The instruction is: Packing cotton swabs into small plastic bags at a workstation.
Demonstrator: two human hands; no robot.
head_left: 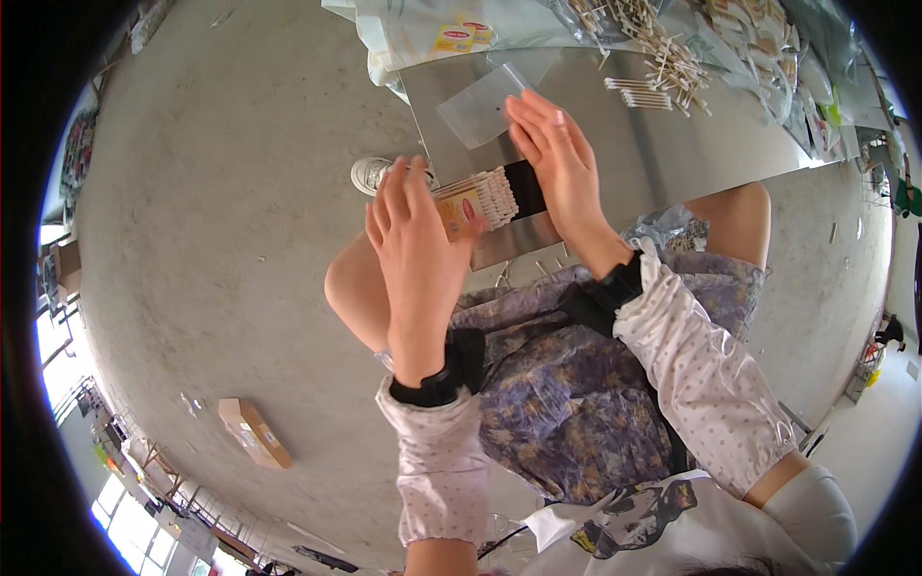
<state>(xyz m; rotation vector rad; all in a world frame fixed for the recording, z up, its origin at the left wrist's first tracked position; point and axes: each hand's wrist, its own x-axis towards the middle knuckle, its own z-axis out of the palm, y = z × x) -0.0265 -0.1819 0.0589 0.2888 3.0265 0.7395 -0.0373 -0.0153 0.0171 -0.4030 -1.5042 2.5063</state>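
A bundle of cotton swabs (497, 199) with a yellow card (459, 213) lies over a black flat piece (524, 188) at the metal table's near-left edge. My left hand (420, 252) is at the bundle's left end, its fingers stretched out and slightly blurred, with the thumb by the card's near side. On the other side, my right hand (562, 171) is open, fingers extended and palm turned toward the white swab tips. A gap shows between that palm and the tips. Just beyond the hands, a clear plastic bag (471, 110) lies flat on the table.
Loose cotton swabs (663, 58) are heaped at the back of the metal table (711, 144), with a small row beside them. Yellow cards (454, 38) lie on white plastic at the back left. Clear packs (812, 72) pile up at the right. A cardboard box (254, 434) sits on the floor.
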